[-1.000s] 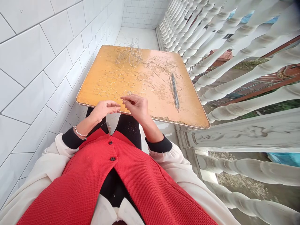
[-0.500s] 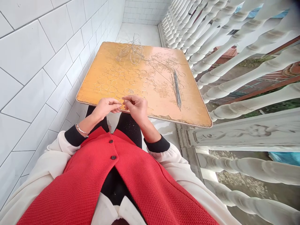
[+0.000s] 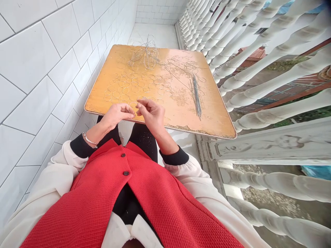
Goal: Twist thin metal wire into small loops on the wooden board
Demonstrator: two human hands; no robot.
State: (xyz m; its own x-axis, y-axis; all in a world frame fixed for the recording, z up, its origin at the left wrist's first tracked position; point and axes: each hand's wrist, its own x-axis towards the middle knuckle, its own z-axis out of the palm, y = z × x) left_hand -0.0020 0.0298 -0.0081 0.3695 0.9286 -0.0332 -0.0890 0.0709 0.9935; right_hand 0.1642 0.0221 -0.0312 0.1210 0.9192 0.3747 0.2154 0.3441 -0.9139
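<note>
My left hand [image 3: 117,113] is at the table's near edge, thumb and fingers pinched on a thin wire ring [image 3: 130,109], of which only a faint arc shows. Close beside it, my right hand [image 3: 153,115] has its thumb and forefinger pressed together; whatever is between them is too fine to make out. A small gap separates the two sets of fingertips. Just beyond my hands, many thin wire rings [image 3: 124,86] lie spread over the left and middle of the yellowish wooden table [image 3: 214,119].
A tangled bunch of wire [image 3: 149,58] stands at the table's far side. Straight wire lengths [image 3: 197,100] lie bundled toward the right, with loose longer strands behind them. A white tiled wall [image 3: 67,69] rises on the left, and a white balustrade [image 3: 248,100] runs along the right.
My hands have lifted slightly and drawn a little apart at the fingertips. My right hand has shifted slightly to the right. The wire on the table looks the same.
</note>
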